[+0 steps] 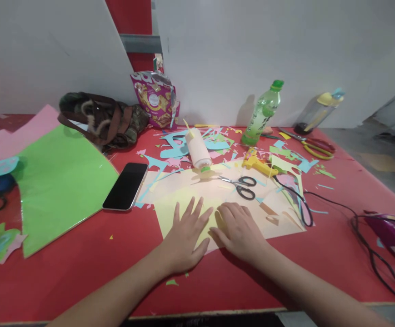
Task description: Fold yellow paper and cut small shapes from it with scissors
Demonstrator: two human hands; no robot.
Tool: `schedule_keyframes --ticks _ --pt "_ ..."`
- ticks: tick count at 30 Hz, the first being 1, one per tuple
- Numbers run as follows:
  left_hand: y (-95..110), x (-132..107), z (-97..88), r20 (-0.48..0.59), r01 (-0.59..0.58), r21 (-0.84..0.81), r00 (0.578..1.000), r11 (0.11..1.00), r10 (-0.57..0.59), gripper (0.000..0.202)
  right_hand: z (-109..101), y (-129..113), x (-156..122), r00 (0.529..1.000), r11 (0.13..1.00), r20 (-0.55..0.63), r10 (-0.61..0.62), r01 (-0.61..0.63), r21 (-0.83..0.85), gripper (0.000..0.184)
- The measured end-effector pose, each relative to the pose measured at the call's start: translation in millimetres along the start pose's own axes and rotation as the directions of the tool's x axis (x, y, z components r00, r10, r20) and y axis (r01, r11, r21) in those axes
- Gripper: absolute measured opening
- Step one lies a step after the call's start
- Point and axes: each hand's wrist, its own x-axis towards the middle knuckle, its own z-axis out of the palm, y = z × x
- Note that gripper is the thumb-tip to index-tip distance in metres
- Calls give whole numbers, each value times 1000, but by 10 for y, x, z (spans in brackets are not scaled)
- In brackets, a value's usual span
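Note:
My left hand (185,236) lies flat on a pale yellow sheet of paper (165,213), its fingers spread. Close beside it, my right hand (243,231) rests on the paper too, with the fingers bent a little and the thumb apart. Neither hand holds anything that I can see. Beyond the hands, black-handled scissors (240,184) lie with blades apart on the pale sheets. A pale pink paper cylinder (197,147) with a green end lies farther back. To its right is a yellow hot glue gun (260,165) with a black cord.
A phone (125,186) and a large green sheet (64,181) lie left. At the back are a camouflage bag (129,122), a purple snack bag (156,100) and a green bottle (262,113). Pliers (315,145), paper scraps and a purple power strip (393,236) are right.

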Motion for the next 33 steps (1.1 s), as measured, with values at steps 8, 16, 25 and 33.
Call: schedule_keyframes --ticks 8,16,25,33 --pt "-74 31 -4 -147 175 -133 970 976 -194 40 52 -109 104 996 994 24 90 -89 -68 25" --pt "-76 48 -6 -195 206 -172 951 963 -238 37 -11 -72 181 991 995 94 94 -89 -50 20" --pt "-131 74 -3 -192 219 -124 952 968 -240 30 96 185 257 995 979 -64 75 -61 194 35" --pt "-61 204 -226 -38 338 -485 913 807 -405 36 28 288 282 907 895 -245 343 -237 377 9"
